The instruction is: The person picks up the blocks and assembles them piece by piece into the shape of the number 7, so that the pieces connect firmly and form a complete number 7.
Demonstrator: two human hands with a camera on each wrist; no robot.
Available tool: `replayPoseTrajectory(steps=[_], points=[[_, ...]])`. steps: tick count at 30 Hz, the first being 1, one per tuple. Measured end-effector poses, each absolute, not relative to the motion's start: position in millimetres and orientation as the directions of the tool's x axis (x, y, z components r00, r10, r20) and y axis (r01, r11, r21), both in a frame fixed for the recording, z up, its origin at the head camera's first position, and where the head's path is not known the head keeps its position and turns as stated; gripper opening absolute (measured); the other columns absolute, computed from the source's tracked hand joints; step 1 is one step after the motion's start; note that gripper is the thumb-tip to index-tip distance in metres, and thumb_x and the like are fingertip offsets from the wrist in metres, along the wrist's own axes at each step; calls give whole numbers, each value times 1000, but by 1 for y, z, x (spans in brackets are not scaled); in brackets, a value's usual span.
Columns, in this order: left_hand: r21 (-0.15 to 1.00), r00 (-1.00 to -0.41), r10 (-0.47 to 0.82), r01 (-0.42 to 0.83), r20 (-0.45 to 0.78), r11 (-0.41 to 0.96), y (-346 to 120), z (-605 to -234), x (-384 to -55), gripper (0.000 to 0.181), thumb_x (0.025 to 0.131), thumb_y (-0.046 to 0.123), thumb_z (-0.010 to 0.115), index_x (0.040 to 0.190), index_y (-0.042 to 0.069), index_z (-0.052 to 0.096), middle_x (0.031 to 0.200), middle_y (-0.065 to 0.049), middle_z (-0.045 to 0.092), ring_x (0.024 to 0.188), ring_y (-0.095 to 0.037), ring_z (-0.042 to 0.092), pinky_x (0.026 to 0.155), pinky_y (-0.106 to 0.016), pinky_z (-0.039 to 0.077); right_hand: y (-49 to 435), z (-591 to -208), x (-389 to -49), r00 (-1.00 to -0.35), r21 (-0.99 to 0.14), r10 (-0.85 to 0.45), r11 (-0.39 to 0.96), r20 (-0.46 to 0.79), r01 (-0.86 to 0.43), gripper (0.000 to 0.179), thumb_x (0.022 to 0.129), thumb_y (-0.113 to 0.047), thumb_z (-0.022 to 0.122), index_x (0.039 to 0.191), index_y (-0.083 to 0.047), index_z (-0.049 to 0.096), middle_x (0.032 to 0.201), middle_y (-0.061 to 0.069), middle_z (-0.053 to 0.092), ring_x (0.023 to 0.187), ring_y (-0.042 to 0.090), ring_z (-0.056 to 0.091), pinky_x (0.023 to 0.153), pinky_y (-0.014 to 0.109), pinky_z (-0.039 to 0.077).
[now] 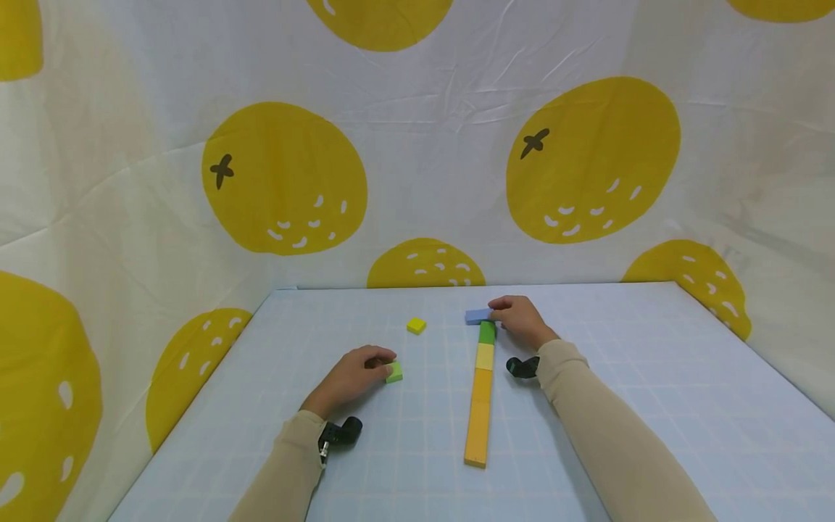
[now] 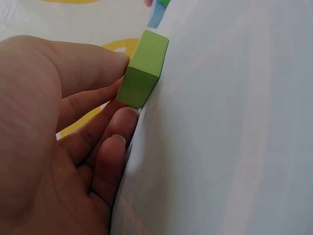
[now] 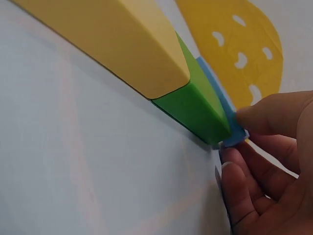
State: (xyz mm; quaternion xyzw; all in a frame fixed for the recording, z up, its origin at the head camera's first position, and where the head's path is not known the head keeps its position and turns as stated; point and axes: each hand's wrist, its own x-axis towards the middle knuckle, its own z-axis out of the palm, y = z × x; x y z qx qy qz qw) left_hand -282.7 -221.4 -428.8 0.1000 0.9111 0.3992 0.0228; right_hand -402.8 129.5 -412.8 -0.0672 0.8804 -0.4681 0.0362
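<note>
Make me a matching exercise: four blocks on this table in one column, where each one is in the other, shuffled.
1. Blue block
2. Bright yellow block
3. Dark green block
4. Light green block

A. Against the pale yellow block
B. In the left hand
C. In the right hand
D. Lying apart, in neither hand

Pairs: 1-C, 2-D, 3-A, 4-B

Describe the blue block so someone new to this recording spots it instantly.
On the pale checked table, a row of orange, yellow and green blocks runs toward the back. At its far end, just beyond the green block, the right hand pinches the blue block. Unlike its neighbours, it is turned crosswise, and it alone is blue.
</note>
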Motion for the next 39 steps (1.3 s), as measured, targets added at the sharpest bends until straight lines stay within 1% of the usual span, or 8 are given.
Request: replayPoseTrajectory(steps=[7, 17, 23, 33, 39], points=[[730, -978, 203, 173, 49, 661, -222, -430, -283, 25, 98, 26, 66, 123, 22, 69, 117, 7, 64, 105, -17, 56, 99, -43, 46, 130, -414, -402, -987, -818, -158, 562, 37, -121, 36, 99, -18, 61, 130, -1, 65, 125, 15, 64, 100, 28, 60, 90, 39, 51], [734, -979, 196, 170, 51, 658, -221, -432, -283, 25, 98, 26, 66, 123, 22, 69, 117, 7, 64, 105, -16, 56, 98, -44, 46, 131, -414, -399, -990, -831, -137, 552, -14, -65, 36, 101, -19, 57, 133, -4, 62, 131, 14, 61, 107, 29, 58, 96, 42, 50], [735, -979, 195, 169, 52, 656, -221, -430, -281, 25, 98, 25, 66, 123, 21, 69, 117, 6, 64, 105, -17, 55, 98, -43, 46, 131, -415, -400, -989, -829, -146, 553, 4, -85, 34, 100, -17, 57, 131, -4, 64, 129, 13, 63, 107, 29, 58, 95, 41, 50], [734, -979, 194, 172, 55, 657, -221, -430, -283, 24, 98, 26, 66, 122, 23, 69, 116, 8, 64, 105, -16, 55, 98, -42, 46, 131, -418, -401, -989, -819, -146, 565, 14, -95, 32, 101, -15, 56, 130, -7, 66, 128, 12, 63, 109, 30, 57, 101, 45, 46], [734, -981, 189, 159, 43, 660, -221, -430, -283, 25, 98, 26, 66, 122, 23, 69, 116, 7, 64, 105, -17, 55, 98, -43, 46, 130, -419, -403, -991, -822, -133, 565, -2, -74, 31, 101, -16, 56, 129, -9, 66, 129, 11, 62, 110, 30, 56, 101, 46, 46]])
